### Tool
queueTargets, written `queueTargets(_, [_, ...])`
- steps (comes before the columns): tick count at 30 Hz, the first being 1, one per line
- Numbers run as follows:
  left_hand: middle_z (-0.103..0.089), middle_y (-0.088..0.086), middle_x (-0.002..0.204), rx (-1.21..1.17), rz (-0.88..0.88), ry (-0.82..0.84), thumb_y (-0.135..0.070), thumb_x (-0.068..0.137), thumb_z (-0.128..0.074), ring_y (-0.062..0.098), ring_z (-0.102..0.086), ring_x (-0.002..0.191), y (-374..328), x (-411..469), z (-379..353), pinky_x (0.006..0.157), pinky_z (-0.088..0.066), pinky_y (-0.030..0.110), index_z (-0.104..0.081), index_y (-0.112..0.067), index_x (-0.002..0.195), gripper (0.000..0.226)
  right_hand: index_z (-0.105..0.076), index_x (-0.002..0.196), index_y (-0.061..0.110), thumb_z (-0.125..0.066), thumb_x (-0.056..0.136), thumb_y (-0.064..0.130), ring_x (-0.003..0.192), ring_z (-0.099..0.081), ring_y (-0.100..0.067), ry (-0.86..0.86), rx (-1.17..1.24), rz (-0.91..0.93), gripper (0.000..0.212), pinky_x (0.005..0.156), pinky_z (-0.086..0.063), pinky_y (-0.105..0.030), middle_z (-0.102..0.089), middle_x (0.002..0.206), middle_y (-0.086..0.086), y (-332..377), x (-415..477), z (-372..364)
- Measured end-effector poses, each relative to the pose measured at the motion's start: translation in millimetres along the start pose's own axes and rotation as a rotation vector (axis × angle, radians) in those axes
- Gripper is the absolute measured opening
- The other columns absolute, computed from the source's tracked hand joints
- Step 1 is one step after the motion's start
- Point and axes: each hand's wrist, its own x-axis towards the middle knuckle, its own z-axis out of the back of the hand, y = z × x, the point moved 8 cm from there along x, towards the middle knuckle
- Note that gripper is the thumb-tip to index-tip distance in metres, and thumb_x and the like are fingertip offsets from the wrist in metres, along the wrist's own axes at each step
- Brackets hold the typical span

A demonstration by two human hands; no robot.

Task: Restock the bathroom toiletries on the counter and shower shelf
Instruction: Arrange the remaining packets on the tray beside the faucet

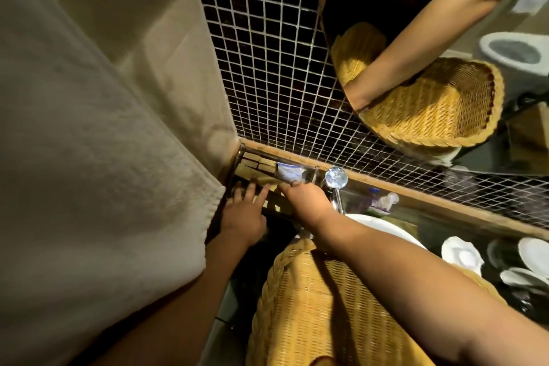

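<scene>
A broad pale towel (pixel 89 157) hangs down the left side, its lower edge just beside the left forearm. Behind it the corner wall is set with dark mosaic tile (pixel 267 62) crossed by pale grout lines, and a mirror panel to the right shows the reflected arm and basket. Below, a large woven wicker basket (pixel 312 306) is slung under the right forearm, its braided rim facing the wall (what it holds cannot be seen from here).

The dark worktop (pixel 439 220) runs along the foot of the tile, edged by a wooden strip. On it, at the right, sit several white shell-shaped dishes (pixel 462 254), and the white rim of a basin (pixel 386 226) shows just past the right wrist. A chrome tap (pixel 336 178) with a faceted clear knob stands between basin and tray.

In the corner lies a shiny metal tray (pixel 252 169) carrying small tan boxes of toiletries (pixel 274 206) in rows, and one white-and-blue sachet (pixel 286 172) against its far side. A small clear bottle (pixel 383 200) lies on its side further along the wall.

The left hand (pixel 245 214) rests at the tray's near edge, grip spread — fingers flat over the boxes. The right hand (pixel 306 202) reaches to the tray beside the tap; its fingertips are hidden behind the knuckles, so I cannot tell whether its grip is pinching anything.
</scene>
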Motion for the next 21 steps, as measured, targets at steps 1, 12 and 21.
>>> queueTargets(1, [-0.001, 0.005, 0.166, -0.004, -0.001, -0.012, -0.036, 0.093, -0.048, 0.036, -0.006, 0.15, 0.3, -0.5, -0.9, 0.117, -0.022, 0.049, 0.01, -0.037, 0.155, 0.085, -0.041, 0.142, 0.018, -0.062, 0.091, 0.012, 0.096, -0.067, -0.036, -0.001, -0.004, 0.006, 0.055, 0.078, -0.058, -0.046, -0.062, 0.115, -0.013, 0.4, 0.1, -0.3])
queueTargets(12, [-0.005, 0.012, 0.165, -0.055, -0.026, -0.086, -0.032, 0.092, -0.049, 0.029, -0.012, 0.15, 2.6, -4.6, -4.4, 0.115, -0.027, 0.044, 0.015, -0.035, 0.154, 0.089, -0.045, 0.137, 0.016, -0.065, 0.088, 0.01, 0.102, -0.064, -0.037, -0.04, 0.078, 0.041, 0.053, 0.083, -0.053, -0.043, -0.061, 0.116, -0.016, -4.5, -0.3, -1.7])
queueTargets(21, [0.003, 0.011, 0.165, -0.036, -0.035, -0.102, -0.034, 0.092, -0.05, 0.028, -0.012, 0.15, 2.5, -1.8, -7.1, 0.113, -0.029, 0.041, 0.012, -0.033, 0.155, 0.089, -0.035, 0.145, 0.016, -0.062, 0.088, 0.003, 0.112, -0.058, -0.04, -0.034, 0.138, -0.072, 0.064, 0.093, -0.049, -0.045, -0.064, 0.117, -0.017, -13.9, 5.5, -7.3])
